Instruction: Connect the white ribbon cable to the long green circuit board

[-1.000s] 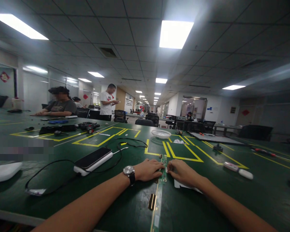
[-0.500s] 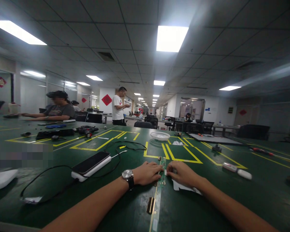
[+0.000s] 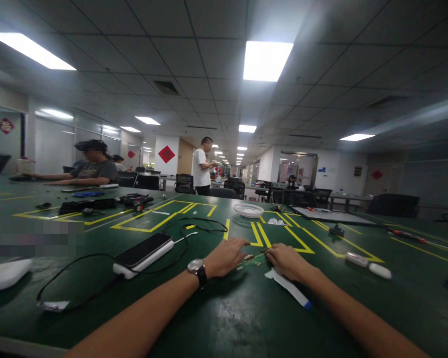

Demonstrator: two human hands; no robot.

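Observation:
A green circuit board (image 3: 254,260), blurred by motion, lies crosswise between my two hands. My right hand (image 3: 289,261) has its fingers closed on the board's right end, where they hide part of it. At the other end, my left hand (image 3: 224,257), with a watch on the wrist, hovers with fingers stretched and thumb apart, the thumb close to the board. Whether the thumb touches it I cannot make out. A white flat ribbon cable (image 3: 289,287) with a blue tip lies on the table under my right hand.
A phone (image 3: 144,249) on a white block with a black cable (image 3: 72,256) lies at left. Beyond the hands stand a white basket (image 3: 248,211) and crumpled paper (image 3: 276,222). White cases (image 3: 380,271) and a screwdriver (image 3: 406,234) lie right. Two people (image 3: 95,166) (image 3: 202,166) are behind the table.
The long board strip, which pointed towards me, has swung crosswise and no longer shows in front of me. My left fingers have lifted off it. More of the ribbon cable shows.

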